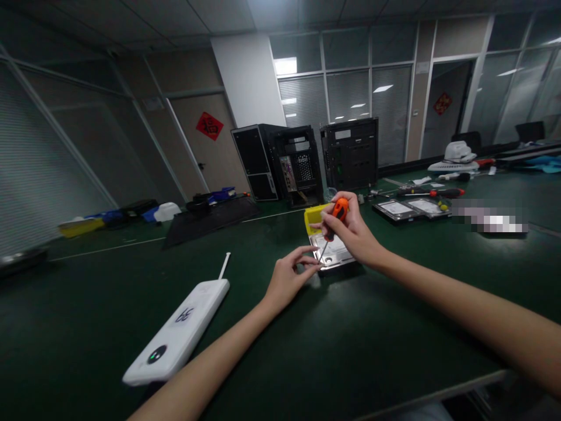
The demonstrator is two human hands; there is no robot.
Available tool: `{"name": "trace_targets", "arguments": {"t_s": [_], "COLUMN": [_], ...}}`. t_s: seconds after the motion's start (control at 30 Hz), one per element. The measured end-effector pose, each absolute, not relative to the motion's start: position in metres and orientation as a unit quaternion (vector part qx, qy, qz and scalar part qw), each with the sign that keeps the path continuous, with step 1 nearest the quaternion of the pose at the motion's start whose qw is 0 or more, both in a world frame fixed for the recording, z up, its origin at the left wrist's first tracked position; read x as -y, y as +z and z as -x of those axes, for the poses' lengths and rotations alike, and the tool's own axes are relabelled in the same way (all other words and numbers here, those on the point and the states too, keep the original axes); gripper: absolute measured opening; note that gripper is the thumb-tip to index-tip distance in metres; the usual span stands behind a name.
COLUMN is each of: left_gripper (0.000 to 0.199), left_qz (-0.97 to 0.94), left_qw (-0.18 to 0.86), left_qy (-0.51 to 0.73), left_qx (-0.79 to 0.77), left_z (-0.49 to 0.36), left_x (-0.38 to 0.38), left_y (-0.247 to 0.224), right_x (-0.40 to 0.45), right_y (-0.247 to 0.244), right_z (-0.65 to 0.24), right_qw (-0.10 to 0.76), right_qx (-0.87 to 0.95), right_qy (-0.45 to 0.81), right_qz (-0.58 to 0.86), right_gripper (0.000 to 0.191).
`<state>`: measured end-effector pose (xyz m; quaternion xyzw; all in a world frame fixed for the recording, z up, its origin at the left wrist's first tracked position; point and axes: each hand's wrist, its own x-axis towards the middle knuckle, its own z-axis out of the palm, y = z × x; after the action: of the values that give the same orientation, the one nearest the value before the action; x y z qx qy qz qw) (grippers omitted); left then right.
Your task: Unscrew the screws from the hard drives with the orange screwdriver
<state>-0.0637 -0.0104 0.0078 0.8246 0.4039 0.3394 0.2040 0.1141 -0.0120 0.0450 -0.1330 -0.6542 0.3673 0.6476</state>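
A silver hard drive (pixel 336 252) lies on the green table, with a yellow case (pixel 314 218) at its back left. My right hand (pixel 350 228) is closed around the orange and black handle of a screwdriver (pixel 340 209), whose shaft slants down to the drive's near left corner. At that corner my left hand (pixel 293 270) has its fingers pinched near the screwdriver's tip. Whatever lies between those fingertips is too small to make out.
A white device (pixel 182 333) marked 39 lies left of my left forearm. Black computer cases (pixel 350 153) stand behind the drive. Two more drives (pixel 397 209) and red-black screwdrivers (pixel 449 193) lie at the right. A black panel (pixel 210 221) is at the back left.
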Motion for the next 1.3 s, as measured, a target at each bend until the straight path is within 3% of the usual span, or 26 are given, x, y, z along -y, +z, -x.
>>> {"name": "trace_targets", "arguments": {"t_s": [0.27, 0.73, 1.0, 1.3], "left_gripper": [0.024, 0.026, 0.028, 0.039], "left_qz": [-0.860, -0.874, -0.848, -0.791], "left_qw": [0.086, 0.017, 0.099, 0.277], "left_qy": [0.296, 0.288, 0.323, 0.349], "left_qx": [-0.406, -0.390, -0.409, -0.419], "left_z": [0.066, 0.065, 0.065, 0.060], "left_x": [0.013, 0.017, 0.013, -0.003], "left_y": [0.009, 0.009, 0.007, -0.004], "right_x": [0.016, 0.021, 0.010, -0.015], "right_y": [0.049, 0.050, 0.049, 0.068], "right_z": [-0.115, -0.113, -0.105, -0.085], "right_qw": [0.661, 0.651, 0.638, 0.546], "right_qx": [0.649, 0.659, 0.675, 0.747], "right_qy": [0.353, 0.356, 0.349, 0.357], "right_qz": [0.130, 0.124, 0.126, 0.129], "right_gripper": [0.024, 0.024, 0.024, 0.025]}}
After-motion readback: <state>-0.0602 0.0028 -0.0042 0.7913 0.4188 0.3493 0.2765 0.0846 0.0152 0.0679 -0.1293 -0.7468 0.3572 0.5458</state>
